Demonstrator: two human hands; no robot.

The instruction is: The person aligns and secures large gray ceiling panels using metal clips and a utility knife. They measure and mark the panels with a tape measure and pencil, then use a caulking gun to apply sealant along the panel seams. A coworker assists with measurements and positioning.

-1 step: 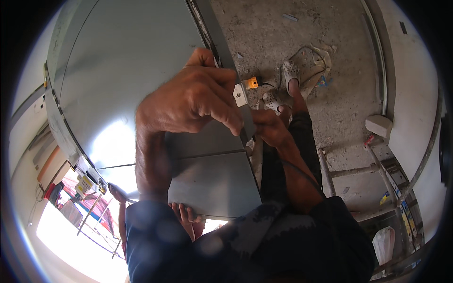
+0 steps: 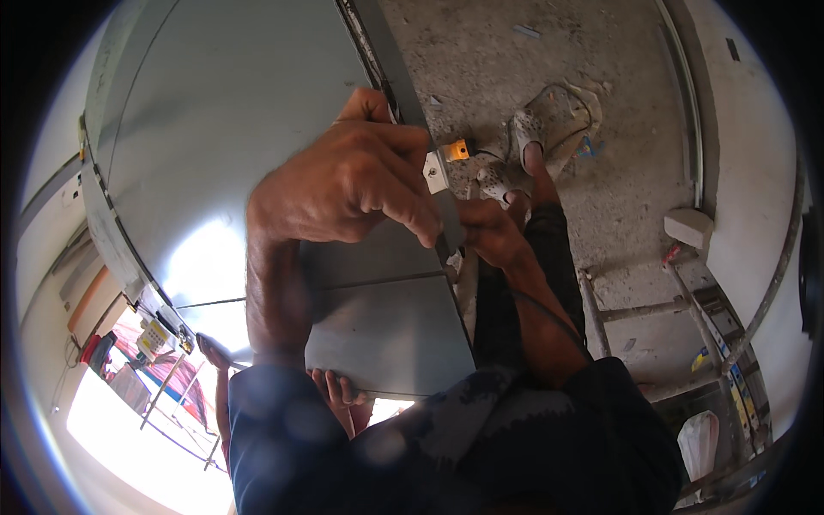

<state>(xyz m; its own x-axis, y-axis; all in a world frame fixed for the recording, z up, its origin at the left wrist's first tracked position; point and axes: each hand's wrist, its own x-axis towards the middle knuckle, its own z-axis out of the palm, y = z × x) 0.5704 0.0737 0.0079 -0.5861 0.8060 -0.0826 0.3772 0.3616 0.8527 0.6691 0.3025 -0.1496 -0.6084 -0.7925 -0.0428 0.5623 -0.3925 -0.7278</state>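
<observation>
My left hand [image 2: 343, 184] is closed over the right edge of a large grey panel [image 2: 257, 103], its fingers bent and one pointing down toward my other hand. What its fingertips hold is hidden. Just to the right, my right hand [image 2: 489, 230] is closed against the outer side of the same edge; whatever sits in its fingers cannot be made out. Between the hands runs a narrow grey edge strip [image 2: 448, 221]. Beside my left fingers is a small white plate [image 2: 435, 173] with a screw or hole in it. A seam crosses the panel below my left hand.
Another person's hand [image 2: 339, 388] grips the panel's lower edge. At lower left, another hand [image 2: 215, 352] meets the panel. A yellow-and-black device [image 2: 459, 150] with a cable shows beyond the edge. Feet in pale clogs [image 2: 528, 129] stand on the dusty floor, near a block [image 2: 688, 228] and metal frame [image 2: 644, 314].
</observation>
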